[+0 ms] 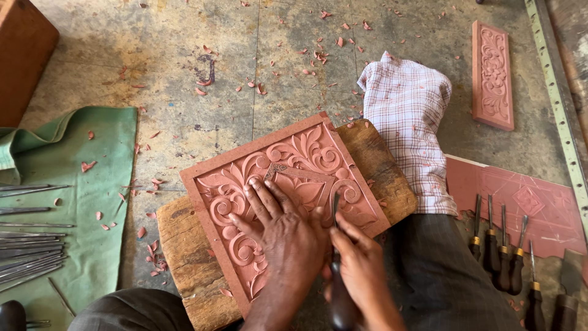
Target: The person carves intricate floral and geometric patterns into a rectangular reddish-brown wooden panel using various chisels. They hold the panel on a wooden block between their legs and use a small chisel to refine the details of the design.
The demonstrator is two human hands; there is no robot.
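Two hands: left hand (278,230) flat, right hand (358,270) gripping chisel (337,245).

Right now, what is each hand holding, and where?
Right hand grips a dark-handled metal chisel by its handle. Left hand holds nothing, pressing flat on the reddish carved square panel.

Concrete floor (184,49): wood block (184,245), green cloth (92,178), chisels (508,245), chips.

My square panel (288,184) is a dusty terracotta pink – carved all over with curling leaf scrolls round a diamond centre. Same pink on the narrow floral strip (492,75). Green cloth (92,184) under the grey steel tools (27,245), and a white-and-maroon checked cloth (407,116).
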